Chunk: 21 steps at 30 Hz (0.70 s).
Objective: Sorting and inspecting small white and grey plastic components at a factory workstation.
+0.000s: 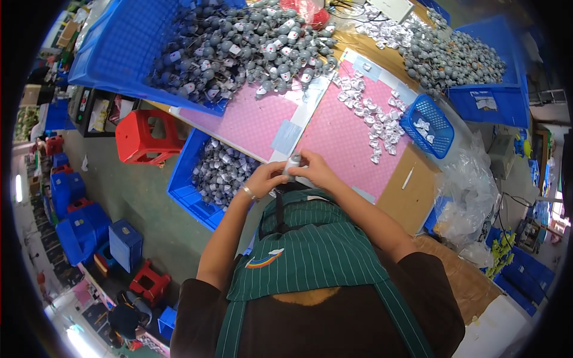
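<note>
Close to my apron, at the near edge of the table, both my hands meet around a small grey and white plastic piece (293, 161). My left hand (266, 178), with a bracelet at its wrist, pinches it from the left side. From the right, the thumb and fingers of my right hand (316, 171) close on the same piece. Its lower part is hidden by the fingers. Beyond my hands lies a pink patterned mat (340, 143). Small white pieces (373, 116) are scattered over its right part, and a heap of grey round-headed pieces (262, 45) covers the far left.
A large blue crate (119, 53) leans in at the far left. Below it, another blue crate (181, 173) holds grey pieces beside a red stool (132, 136). To the right are a small blue basket (444, 134), a white pen (408, 178), plastic bags (468, 185) and a blue crate (495, 110).
</note>
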Tool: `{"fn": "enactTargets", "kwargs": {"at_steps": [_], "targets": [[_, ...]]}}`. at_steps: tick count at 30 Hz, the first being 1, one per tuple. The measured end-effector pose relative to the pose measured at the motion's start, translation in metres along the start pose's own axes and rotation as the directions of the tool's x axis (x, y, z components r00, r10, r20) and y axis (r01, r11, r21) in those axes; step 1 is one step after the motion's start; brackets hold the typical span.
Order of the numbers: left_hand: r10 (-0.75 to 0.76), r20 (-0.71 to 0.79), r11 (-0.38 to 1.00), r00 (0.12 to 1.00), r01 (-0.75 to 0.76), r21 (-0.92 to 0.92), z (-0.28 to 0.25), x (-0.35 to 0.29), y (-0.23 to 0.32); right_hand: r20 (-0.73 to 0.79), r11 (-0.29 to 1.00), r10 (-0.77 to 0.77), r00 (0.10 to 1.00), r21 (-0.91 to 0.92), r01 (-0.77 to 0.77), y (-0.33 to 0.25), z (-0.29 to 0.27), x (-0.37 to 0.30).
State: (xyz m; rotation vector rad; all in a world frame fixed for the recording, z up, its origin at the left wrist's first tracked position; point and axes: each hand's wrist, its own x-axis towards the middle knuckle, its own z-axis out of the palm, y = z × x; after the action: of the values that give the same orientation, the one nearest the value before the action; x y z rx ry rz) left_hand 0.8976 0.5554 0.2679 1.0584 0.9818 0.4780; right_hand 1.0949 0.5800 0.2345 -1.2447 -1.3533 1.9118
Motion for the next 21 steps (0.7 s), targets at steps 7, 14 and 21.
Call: {"fn": "enactTargets", "kwargs": {"at_steps": [7,14,21], "targets": [[0.0,-0.537,0.607,0.844,0.427,0.67,-0.102,-0.056,-0.064,-0.417,0.941,-0.079,0.905,-0.33,-0.07,0.038,-0.087,-0.006],[0.075,-0.638,0.759,0.767,0.371,0.535,-0.134,-0.021,-0.065,-0.553,0.472,-0.075,0.83,-0.753,-0.459,0.068,-0.182,-0.063],[0.451,-0.669,0.712,0.591,0.214,0.669,-0.133,0.15,-0.049,-0.446,0.392,-0.213,0.869,-0.854,-0.342,0.095,-0.17,-0.07]]}}
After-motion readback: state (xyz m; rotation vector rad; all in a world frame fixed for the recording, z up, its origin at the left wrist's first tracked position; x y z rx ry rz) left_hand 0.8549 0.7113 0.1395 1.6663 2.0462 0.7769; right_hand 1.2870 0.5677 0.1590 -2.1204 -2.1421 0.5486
